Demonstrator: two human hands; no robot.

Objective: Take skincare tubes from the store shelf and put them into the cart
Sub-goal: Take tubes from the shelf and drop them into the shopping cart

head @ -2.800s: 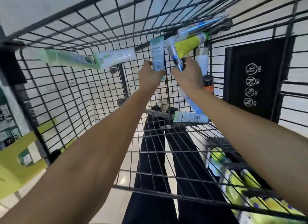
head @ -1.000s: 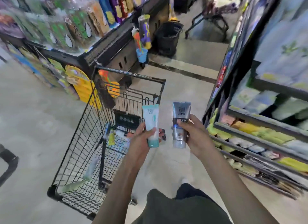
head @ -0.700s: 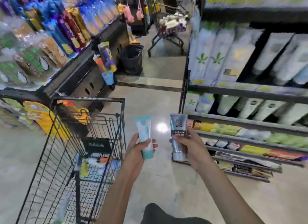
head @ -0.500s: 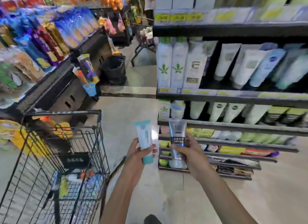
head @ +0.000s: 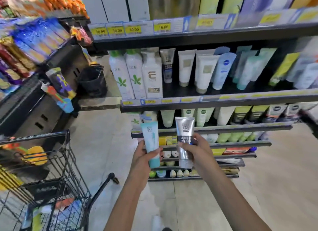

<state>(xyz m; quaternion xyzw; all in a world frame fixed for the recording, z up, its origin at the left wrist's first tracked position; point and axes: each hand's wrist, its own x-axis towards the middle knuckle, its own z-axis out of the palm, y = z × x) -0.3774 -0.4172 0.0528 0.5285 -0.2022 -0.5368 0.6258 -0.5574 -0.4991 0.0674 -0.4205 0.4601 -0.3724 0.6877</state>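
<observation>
My left hand (head: 141,156) grips a light teal tube (head: 151,141) upright, cap end down. My right hand (head: 197,150) grips a silver tube marked MEN (head: 185,136), also cap down. Both tubes are held side by side in front of the lower tiers of the store shelf (head: 206,100), which carries rows of white, blue and green skincare tubes and bottles. The black wire cart (head: 65,162) stands at the lower left, apart from both hands, with several tubes lying in its bottom.
A second shelf of colourful snack bags (head: 31,45) runs along the left. A black bin (head: 93,79) sits on the floor at the aisle's end. Bare tiled floor (head: 103,136) lies between the cart and the skincare shelf.
The view has swung from the cart's inside up and right to face the skincare shelf. Both hands have kept hold of their tubes, which now stand before the shelf instead of over the cart.
</observation>
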